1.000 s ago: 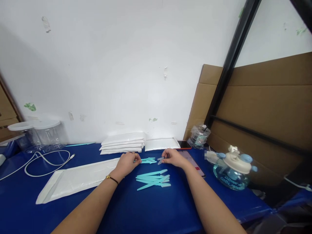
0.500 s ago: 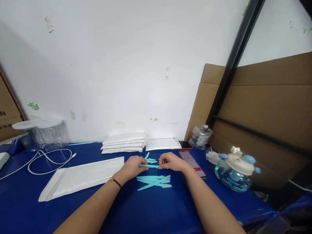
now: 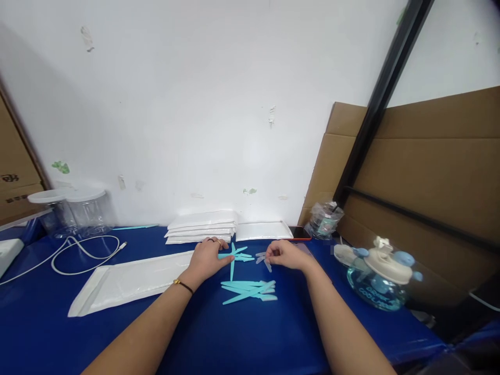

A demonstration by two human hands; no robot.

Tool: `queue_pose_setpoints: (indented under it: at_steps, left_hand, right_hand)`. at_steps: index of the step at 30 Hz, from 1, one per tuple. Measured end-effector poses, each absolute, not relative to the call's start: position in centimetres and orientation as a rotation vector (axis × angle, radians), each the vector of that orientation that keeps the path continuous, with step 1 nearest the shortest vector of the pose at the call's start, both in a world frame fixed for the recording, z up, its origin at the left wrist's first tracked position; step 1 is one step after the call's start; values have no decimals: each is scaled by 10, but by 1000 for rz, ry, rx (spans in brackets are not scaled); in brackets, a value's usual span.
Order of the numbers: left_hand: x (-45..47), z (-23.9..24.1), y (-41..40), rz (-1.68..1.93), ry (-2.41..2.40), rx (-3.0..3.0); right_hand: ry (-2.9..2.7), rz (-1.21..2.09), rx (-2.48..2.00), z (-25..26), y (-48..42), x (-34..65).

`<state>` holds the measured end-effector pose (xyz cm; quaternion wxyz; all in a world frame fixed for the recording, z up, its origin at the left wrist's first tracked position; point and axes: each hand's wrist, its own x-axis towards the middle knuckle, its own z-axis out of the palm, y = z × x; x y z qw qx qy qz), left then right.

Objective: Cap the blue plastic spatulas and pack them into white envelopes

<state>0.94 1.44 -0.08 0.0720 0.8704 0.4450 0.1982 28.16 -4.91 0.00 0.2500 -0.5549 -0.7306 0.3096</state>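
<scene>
My left hand (image 3: 207,257) rests at a loose pile of teal eyebrow razors (image 3: 242,257), thumb and fingers apart around the pile's left end. One razor (image 3: 232,271) there points toward me. On the right, my right hand (image 3: 287,255) is closed in a pinch at several small clear blade caps (image 3: 261,256), with one cap (image 3: 267,266) at its fingertips. Nearer to me lies a second bunch of teal razors (image 3: 248,290), overlapping and mostly sideways, pale at their right ends. Neither hand touches that bunch.
A long white padded envelope (image 3: 128,284) lies left on the blue table (image 3: 219,338). Behind are stacked white envelopes (image 3: 201,226), another envelope (image 3: 263,230) and a phone (image 3: 300,233). A drink bottle (image 3: 380,276) stands right; clear jars (image 3: 89,211) and a white cable (image 3: 89,258) are left.
The razor held between both hands is no longer there. My left hand has moved to the far razor pile, where one razor now points toward me. My right hand has moved right, uncovering clear caps.
</scene>
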Motion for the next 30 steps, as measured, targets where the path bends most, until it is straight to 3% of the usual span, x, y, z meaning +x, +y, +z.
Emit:
queue_pose_setpoints:
  at_steps: [3, 8, 13, 16, 21, 30]
  left_hand:
    - [19, -6, 4, 617, 1441, 2606]
    - [23, -13, 5, 487, 1428, 2606]
    - [14, -11, 16, 397, 1338, 2590]
    - [13, -5, 15, 575, 1321, 2572]
    - [20, 7, 2, 520, 947, 2586]
    - [10, -1, 20, 563, 1261, 2655]
  right_hand:
    - [-2203, 1041, -1466, 5, -56, 282]
    - [-2353, 1052, -1488, 8, -59, 276]
    - [-2225, 1131, -1454, 10, -58, 277]
    - [-2021, 1206, -1387, 13, -58, 274]
    - [-1780, 1119, -1327, 11, -54, 266]
    - [-1732, 943, -1470, -8, -41, 291]
